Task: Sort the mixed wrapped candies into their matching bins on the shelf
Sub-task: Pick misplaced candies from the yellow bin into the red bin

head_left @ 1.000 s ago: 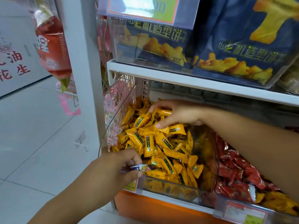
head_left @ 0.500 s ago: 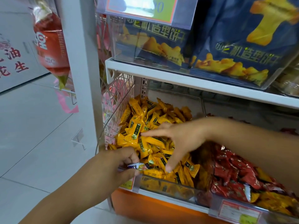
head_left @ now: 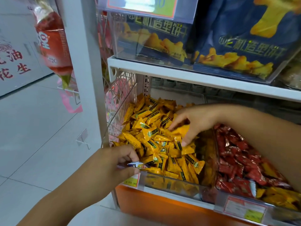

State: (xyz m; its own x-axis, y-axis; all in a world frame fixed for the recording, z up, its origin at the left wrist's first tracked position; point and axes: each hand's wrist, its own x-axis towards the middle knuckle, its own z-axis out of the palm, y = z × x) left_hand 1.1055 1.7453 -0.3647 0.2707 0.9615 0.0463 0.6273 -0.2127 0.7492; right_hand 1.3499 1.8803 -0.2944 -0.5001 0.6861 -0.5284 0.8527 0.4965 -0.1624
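The right hand (head_left: 193,123) shifts back to mid-pile on the yellow candies (head_left: 146,128), fingers (head_left: 189,136) spread, seeking strays; the left hand (head_left: 112,162) keeps pinching an unsorted white-blue candy (head_left: 138,165) at the bin rim (head_left: 171,176).

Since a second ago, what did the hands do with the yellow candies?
The right hand swept from the back of the yellow candies toward the front, then drew back to the middle. Its fingers are now dug into the pile, and whether it grips any is unclear. The left hand stayed at the front, pinching the same white-and-blue candy. The red candies look the same.
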